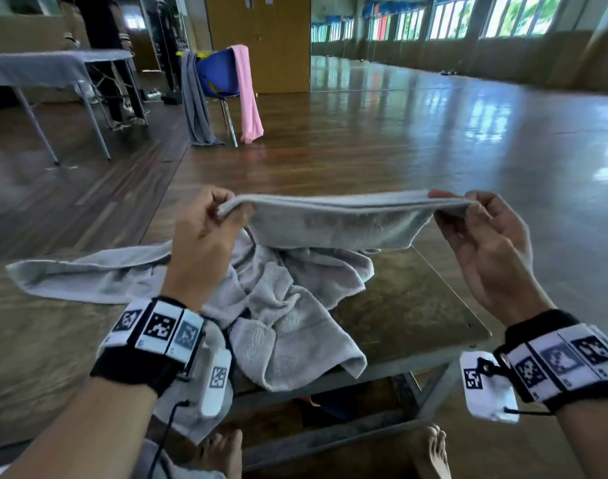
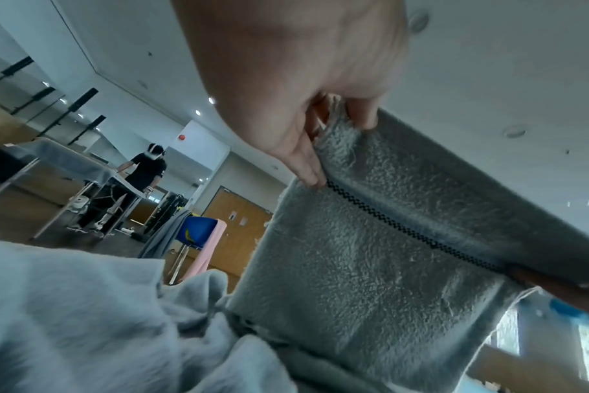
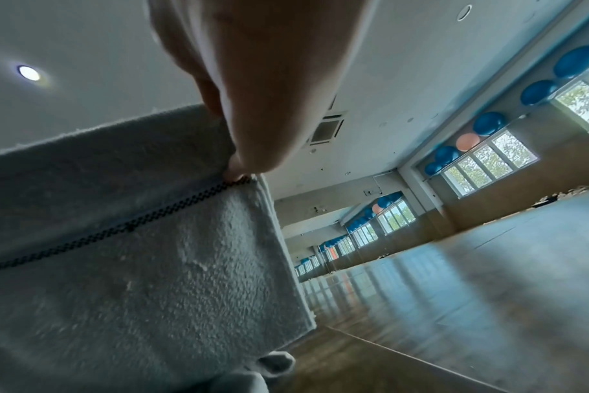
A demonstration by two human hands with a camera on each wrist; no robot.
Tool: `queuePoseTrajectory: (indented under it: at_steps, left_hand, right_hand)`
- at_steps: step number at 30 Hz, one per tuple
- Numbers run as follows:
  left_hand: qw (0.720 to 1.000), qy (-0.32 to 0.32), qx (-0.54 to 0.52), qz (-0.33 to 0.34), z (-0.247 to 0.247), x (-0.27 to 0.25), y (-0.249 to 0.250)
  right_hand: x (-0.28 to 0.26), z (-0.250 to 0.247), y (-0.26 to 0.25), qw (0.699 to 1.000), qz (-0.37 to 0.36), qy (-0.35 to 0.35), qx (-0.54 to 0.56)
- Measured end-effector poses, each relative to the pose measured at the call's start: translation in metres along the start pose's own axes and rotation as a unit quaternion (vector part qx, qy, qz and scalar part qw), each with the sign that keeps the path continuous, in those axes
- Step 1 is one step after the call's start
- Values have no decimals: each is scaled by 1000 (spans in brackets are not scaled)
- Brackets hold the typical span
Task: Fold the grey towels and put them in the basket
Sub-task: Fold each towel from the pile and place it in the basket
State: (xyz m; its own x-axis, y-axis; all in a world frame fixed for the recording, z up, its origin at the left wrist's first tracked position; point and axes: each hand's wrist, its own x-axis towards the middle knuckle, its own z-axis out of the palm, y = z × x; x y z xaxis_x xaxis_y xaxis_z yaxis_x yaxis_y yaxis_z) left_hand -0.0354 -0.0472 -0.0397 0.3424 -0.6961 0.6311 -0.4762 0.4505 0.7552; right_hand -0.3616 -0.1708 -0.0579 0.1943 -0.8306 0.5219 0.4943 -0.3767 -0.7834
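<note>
Your wrists with their marker bands fill the near edge, and just beyond them your left hand (image 1: 206, 233) and right hand (image 1: 482, 243) are holding a grey towel (image 1: 333, 223) stretched level in the air between them, above the tabletop (image 1: 416, 305). Left fingers (image 2: 306, 170) are curled in, pinching the towel's corner between thumb and fingertips; the right fingers (image 1: 444, 195) do the same at the far corner, thumb on top, nothing spread, both pinches tight on the doubled edge. Watch that edge, because the layers look only lightly caught, and if one pinch slackens, the under layer could slide out and the fold would open. Below your hands lies the crumpled heap of grey towels (image 1: 282, 305), one long end trailing left, another part hanging over the near edge of the tabletop. Lower the held towel carelessly and it will likely land on that heap, pick up wrinkles, or drag a loose piece off the edge. You have bare tabletop to the right, which looks the safer spot. No basket shows in any view, so you cannot tell yet where the folded piece must travel.
</note>
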Motion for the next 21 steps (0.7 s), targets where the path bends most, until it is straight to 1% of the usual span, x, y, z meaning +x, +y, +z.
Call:
queuePoseTrajectory:
  at_steps: [2,3,4,6,7,8,10,12,13,15,17,19,21]
  left_hand:
    - [998,-30,48,-4,-2,-10,-7]
    - [997,-44,62,-16,-4,-12,-9]
    - [995,-59,68,-33,-5,-14,-11]
    - [990,-97,73,-78,-6,-17,-15]
    - [985,-116,81,-99,-7,-19,-18]
    - [979,-139,92,-120,-6,-20,-22]
    - [958,-200,92,-186,-5,-22,-31]
    - [923,-263,89,-265,-2,-22,-38]
    - [908,-283,99,-294,-1,-22,-43]
    - [892,-290,121,-326,5,-19,-52]
    - [889,-273,145,-339,11,-14,-61]
    - [893,-242,163,-343,18,-7,-70]
    - [907,-190,159,-339,28,1,-77]
  right_hand:
    - [-10,-11,2,997,49,30,-44]
    - [-14,-18,2,993,70,42,-90]
    - [-18,-24,2,982,89,47,-157]
    - [-26,-37,4,945,124,33,-300]
    - [-30,-42,4,929,145,22,-340]
    - [-34,-46,4,918,165,12,-361]
    - [-39,-52,3,911,196,1,-362]
    - [-40,-57,0,911,238,-4,-337]
    - [-41,-58,0,907,264,-15,-328]
    - [-41,-62,6,886,302,-43,-349]
    - [-37,-65,16,863,310,-58,-394]
    - [-28,-66,30,853,306,-57,-418]
    - [-15,-67,45,852,284,-40,-438]
